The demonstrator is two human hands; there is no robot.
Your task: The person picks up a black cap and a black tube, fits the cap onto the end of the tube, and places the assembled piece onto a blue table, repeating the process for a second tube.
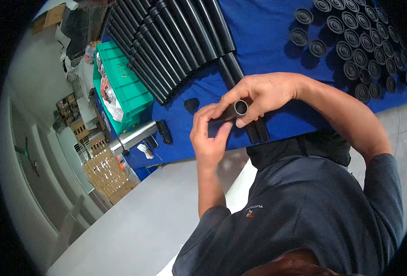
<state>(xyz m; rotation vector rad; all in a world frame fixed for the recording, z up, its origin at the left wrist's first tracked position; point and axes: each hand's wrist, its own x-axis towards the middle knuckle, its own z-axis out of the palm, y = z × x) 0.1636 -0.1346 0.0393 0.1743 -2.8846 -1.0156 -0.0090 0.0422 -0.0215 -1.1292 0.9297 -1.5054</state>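
Observation:
A short-looking black tube [231, 112] is held over the front part of the blue-covered table, its round open end facing up toward me. My right hand [270, 94] grips it from the right, thumb and fingers closed around that open end. From the left, my left hand [207, 131] pinches the tube between thumb and fingers; its other end is hidden there. Beneath my hands lie dark tubes [257, 130] pointing toward the table edge. A small black lump-like piece [191, 105] rests left of my hands.
Many long black tubes [176, 41] lie in rows at the back. Black ringed round caps [349, 37] spread across the right. A green crate [123, 80] with wrapped items, a shiny metal cylinder [137, 136] and a black object [164, 132] are on the left.

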